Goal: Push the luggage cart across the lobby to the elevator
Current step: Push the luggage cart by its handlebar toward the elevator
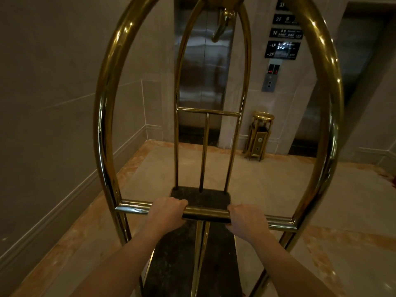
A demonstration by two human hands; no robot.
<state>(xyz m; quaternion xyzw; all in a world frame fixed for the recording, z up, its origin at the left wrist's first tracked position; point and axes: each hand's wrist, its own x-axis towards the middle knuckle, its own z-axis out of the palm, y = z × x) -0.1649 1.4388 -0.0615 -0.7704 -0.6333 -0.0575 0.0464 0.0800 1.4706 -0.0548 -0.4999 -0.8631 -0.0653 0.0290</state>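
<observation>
A tall, polished brass luggage cart [107, 116] with arched tube frames fills the view, seen from behind its horizontal brass push bar [205, 212]. The left hand [166, 213] is curled shut over the bar at about 7 o'clock from the centre; the right hand [246, 219] is wrapped shut over the same bar at about 5 o'clock. Both bare forearms reach up from the bottom edge. The cart's dark carpeted deck [200, 199] lies below the bar and carries nothing. At 12 o'clock, beyond the far arch, stand closed brushed-steel elevator doors [201, 71]. At 1 o'clock a steel call-button panel [269, 82] sits on the beige stone wall under dark floor signs [282, 50]. Below it stands a gold-coloured ashtray bin [259, 138] on the pale marble floor [278, 189].
</observation>
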